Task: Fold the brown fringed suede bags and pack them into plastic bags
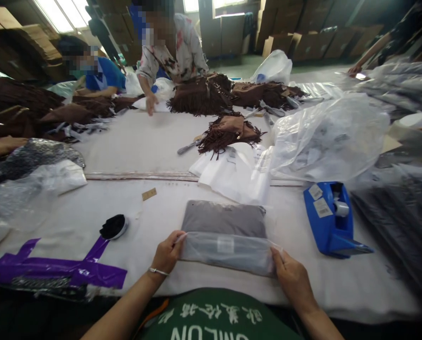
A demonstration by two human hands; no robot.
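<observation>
In front of me on the white table lies a flat grey item [225, 218] inside a clear plastic bag [200, 248]. The lower part of the bag is folded up over it, and a white label [225, 244] shows through the plastic. My left hand [168, 252] pinches the bag at its left edge, thumb and fingers closed. At the right edge my right hand [291, 269] grips the plastic the same way. To the right of the bag stands a blue tape dispenser [319, 219] with a roll in it.
Purple tape [58, 270] sticks along the table's front left, near a small round dish [114, 227] with black contents. Brown fringed bags [228, 130], white sheets [237, 174] and a large plastic bag [331, 137] lie farther back. Co-workers sit and stand beyond; stacked packages line the right.
</observation>
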